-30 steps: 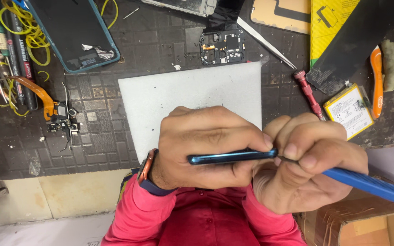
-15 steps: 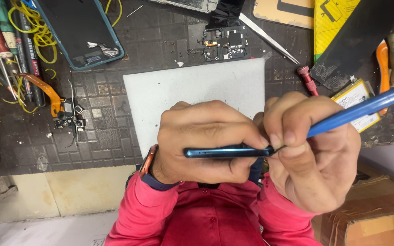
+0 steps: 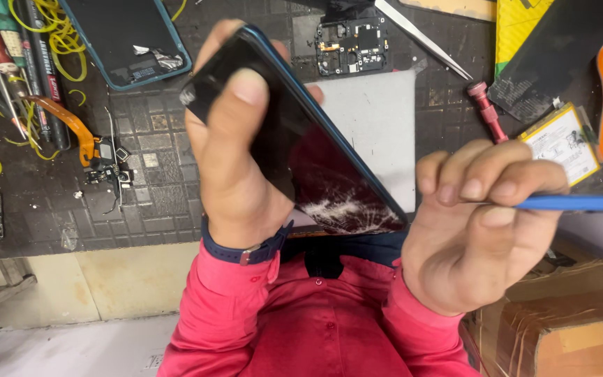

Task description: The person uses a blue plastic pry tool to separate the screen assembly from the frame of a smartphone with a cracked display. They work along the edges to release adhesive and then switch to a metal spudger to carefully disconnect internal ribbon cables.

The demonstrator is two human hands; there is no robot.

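Phone (image 3: pixel 301 132) with cracked glass, gripped in the left hand (image 3: pixel 235 160): thumb pressed flat on the dark screen, fingers wrapped behind the blue-edged frame. Long axis slanted, upper end toward the far left near the fingertips, lower cracked corner down to the right, close to the chest and the red shirt (image 3: pixel 315 328). Held up off the desk (image 3: pixel 162 202), above the white mat (image 3: pixel 378 132). Right hand (image 3: pixel 476 230) clenched around a thin blue tool (image 3: pixel 581 203), shaft running out level to the right, working tip hidden behind the fingers, so exact reach not readable. Right hand just beside the phone's lower right corner, apart from it by a narrow gap; the shattered corner the nearest part of the phone to the tool. Left hand already on the phone, right hand free of it. Farther back on the desk: a second phone shell (image 3: pixel 127 38), a small circuit board (image 3: pixel 350 45), tweezers (image 3: pixel 423 38), a red screwdriver (image 3: pixel 486 112), a battery (image 3: pixel 560 143).
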